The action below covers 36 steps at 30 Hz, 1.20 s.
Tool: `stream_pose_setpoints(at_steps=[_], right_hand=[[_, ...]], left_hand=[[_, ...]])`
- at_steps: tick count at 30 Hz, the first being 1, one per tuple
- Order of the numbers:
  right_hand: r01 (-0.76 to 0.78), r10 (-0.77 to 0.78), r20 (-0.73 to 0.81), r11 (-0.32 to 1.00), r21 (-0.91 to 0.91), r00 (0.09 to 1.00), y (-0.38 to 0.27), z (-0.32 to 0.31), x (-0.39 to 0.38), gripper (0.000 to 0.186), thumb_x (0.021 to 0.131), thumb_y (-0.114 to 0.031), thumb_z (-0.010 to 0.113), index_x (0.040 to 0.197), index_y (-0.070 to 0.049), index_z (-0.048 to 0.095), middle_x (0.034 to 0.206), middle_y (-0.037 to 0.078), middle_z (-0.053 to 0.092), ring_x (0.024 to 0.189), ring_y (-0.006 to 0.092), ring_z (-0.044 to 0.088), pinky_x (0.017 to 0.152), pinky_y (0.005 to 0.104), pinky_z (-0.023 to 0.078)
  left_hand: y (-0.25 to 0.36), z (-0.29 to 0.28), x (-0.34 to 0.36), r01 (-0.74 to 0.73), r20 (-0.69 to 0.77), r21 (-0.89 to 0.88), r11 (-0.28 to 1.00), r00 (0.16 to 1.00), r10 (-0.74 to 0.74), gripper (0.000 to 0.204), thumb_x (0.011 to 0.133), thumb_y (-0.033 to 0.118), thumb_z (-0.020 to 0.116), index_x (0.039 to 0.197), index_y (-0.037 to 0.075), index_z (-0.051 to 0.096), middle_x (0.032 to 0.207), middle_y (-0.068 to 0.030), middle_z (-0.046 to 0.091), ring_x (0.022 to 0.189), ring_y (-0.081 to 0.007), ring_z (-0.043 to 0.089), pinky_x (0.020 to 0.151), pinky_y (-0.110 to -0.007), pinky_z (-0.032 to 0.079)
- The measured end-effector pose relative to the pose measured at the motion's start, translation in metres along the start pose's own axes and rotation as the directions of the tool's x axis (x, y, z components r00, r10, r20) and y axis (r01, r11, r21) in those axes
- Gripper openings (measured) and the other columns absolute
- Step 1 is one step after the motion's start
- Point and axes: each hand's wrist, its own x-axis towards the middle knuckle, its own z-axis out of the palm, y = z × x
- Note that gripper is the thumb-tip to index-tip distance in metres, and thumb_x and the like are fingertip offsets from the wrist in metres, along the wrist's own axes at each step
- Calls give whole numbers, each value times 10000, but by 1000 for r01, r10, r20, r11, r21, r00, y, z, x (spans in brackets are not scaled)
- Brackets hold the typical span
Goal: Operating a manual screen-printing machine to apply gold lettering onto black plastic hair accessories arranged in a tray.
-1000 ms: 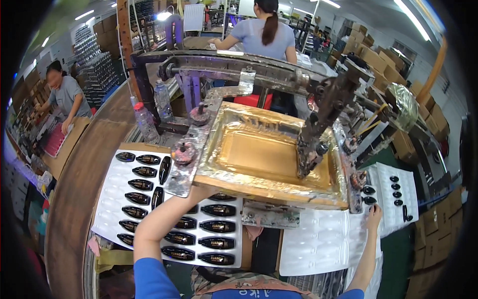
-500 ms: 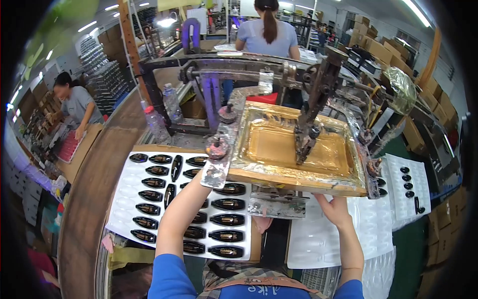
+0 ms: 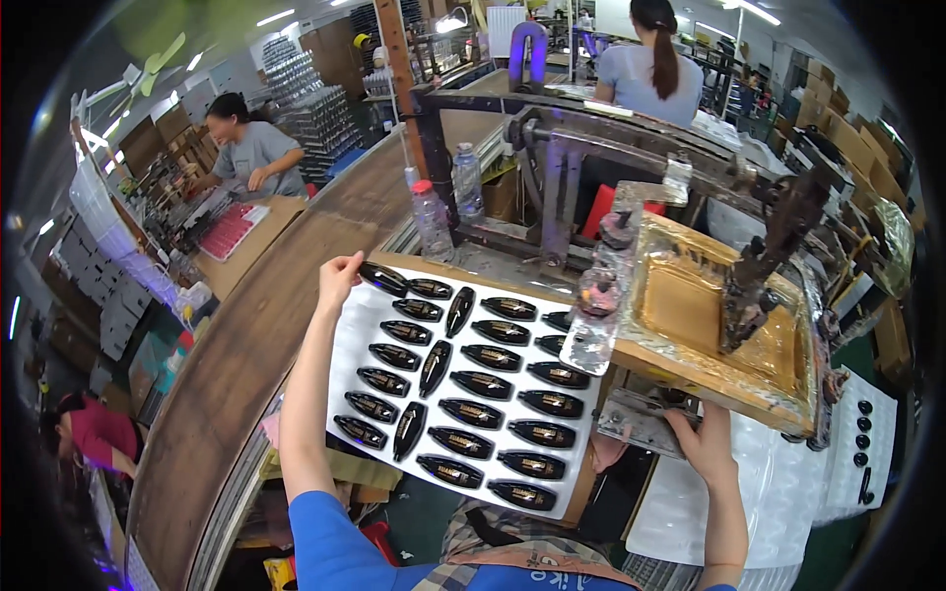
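My left hand (image 3: 342, 278) pinches the end of a glossy black tapered piece (image 3: 382, 279) at the far left corner of a white moulded tray (image 3: 345, 340). Rows of similar black pieces with gold print, such as one piece (image 3: 470, 414), lie in that tray, a few turned crosswise. My right hand (image 3: 705, 441) is at the right end of a metal fixture (image 3: 641, 422), thumb apart from the fingers, whose tips are partly hidden under a wooden-framed printing screen (image 3: 719, 369). The screen, smeared gold, sits raised and tilted above the fixture.
A dark press arm (image 3: 778, 246) stands over the screen. To the right lie a white tray (image 3: 729, 492) and another tray with small black parts (image 3: 863, 424). Plastic bottles (image 3: 434, 219) stand behind the left tray, beside a long brown belt (image 3: 246, 345). Several people work around.
My left hand has come out from behind the screen frame and moved left to the tray's far corner, with a black piece in it. The view has turned left.
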Motion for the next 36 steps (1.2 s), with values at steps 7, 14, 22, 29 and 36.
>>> stream_pose_setpoints(at_steps=[7,14,22,29,36], right_hand=[[-162,136,-360,986,-43,923,70,-18,-61,338,801,-108,541,1102,23,460,1057,173,516,978,278,491,868,338,355],[-401,388,-521,911,95,760,90,-73,-109,161,804,-17,510,959,26,507,896,112,553,813,183,544,714,310,428],[-537,640,-542,763,361,544,183,-146,-82,385,831,-286,539,1096,-11,495,1017,132,521,832,195,563,665,278,457],[-810,619,-532,354,-468,578,279,-118,-117,716,715,-575,522,1132,4,464,1143,258,441,955,359,526,791,407,439],[-531,134,-548,513,-674,825,274,-113,-126,342,912,-272,296,1087,-54,492,1002,111,544,868,218,535,675,309,464]], left_hand=[[-84,-41,35,177,-224,373,911,970,-97,326,754,340,619,715,18,636,562,-71,581,527,-125,557,528,-276,439],[-102,-17,37,96,-158,776,624,986,44,356,788,365,521,810,26,628,814,-197,598,798,-366,569,680,-438,431],[-169,-70,57,-7,-45,769,639,997,65,583,865,445,364,853,-100,573,838,-277,575,824,-391,554,725,-414,418],[-55,39,14,-397,228,421,816,916,328,351,880,240,432,1063,-44,527,1007,-205,578,915,-293,563,819,-338,418],[76,178,-156,-529,625,76,845,686,373,341,797,206,543,1080,22,495,1066,-166,542,993,-313,501,865,-396,388]])
